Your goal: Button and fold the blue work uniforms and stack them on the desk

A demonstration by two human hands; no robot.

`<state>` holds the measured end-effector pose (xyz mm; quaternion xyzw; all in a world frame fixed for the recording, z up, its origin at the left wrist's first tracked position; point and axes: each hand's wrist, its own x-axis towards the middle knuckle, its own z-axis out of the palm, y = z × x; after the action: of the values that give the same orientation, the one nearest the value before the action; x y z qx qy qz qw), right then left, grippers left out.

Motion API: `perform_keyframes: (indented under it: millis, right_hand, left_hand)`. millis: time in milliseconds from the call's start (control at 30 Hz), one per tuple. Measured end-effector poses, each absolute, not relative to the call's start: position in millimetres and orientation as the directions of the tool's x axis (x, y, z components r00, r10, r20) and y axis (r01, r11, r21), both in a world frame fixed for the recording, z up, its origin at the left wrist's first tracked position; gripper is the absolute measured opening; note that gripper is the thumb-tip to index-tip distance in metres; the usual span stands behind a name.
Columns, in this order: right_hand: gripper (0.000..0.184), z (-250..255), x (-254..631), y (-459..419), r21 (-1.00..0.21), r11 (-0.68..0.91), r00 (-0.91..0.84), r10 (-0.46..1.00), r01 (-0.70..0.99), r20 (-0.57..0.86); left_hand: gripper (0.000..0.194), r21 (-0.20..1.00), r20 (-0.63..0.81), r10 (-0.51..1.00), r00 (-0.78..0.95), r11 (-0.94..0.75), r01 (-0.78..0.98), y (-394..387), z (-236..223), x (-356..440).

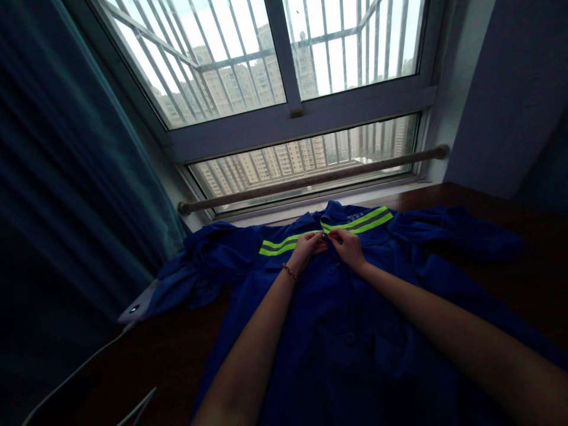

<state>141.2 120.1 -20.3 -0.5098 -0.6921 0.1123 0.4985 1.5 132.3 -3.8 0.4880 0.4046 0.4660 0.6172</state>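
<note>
A blue work jacket (310,331) with yellow-green and grey reflective bands lies spread out, its collar toward the window. At the front opening, level with the chest band, my left hand (308,248) pinches one edge of the jacket. Close beside it, my right hand (347,245) has its fingers closed on the other edge. The fingertips nearly meet, and any button between them is too small to make out. Lower down the front, a round button (350,337) shows faintly. A bracelet (290,271) circles my left wrist.
The jacket rests on a dark wooden surface (177,349). At left, a white device (139,305) with a cable sits by the sleeve, near a blue curtain (84,177). A rail (310,180) crosses the barred window behind.
</note>
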Motion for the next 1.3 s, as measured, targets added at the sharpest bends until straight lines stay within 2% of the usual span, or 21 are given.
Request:
perform_keyframes:
  millis: [233,433,833,1300]
  right_hand:
    - [0.015,-18.3,137.2,112.7,-0.542,0.414,-0.062,0.832,0.731,0.551]
    - [0.019,-19.8,135.1,111.6,-0.492,0.425,-0.081,0.813,0.76,0.577]
    - [0.02,-19.9,135.5,110.6,-0.528,0.474,-0.083,0.794,0.705,0.602]
    - [0.019,-20.5,138.4,117.7,-0.689,0.472,0.006,0.823,0.549,0.568]
  left_hand:
    - [0.032,0.995,0.036,0.99,0.137,-0.023,-0.101,132.5,-23.2,10.5]
    - [0.033,0.987,0.05,0.993,0.105,-0.034,-0.154,135.1,-27.7,10.5]
    - [0.027,0.979,0.042,0.995,0.094,-0.022,-0.203,135.4,-26.0,10.8]
    - [0.025,0.96,0.011,0.998,0.059,0.007,-0.281,136.3,-27.8,9.0]
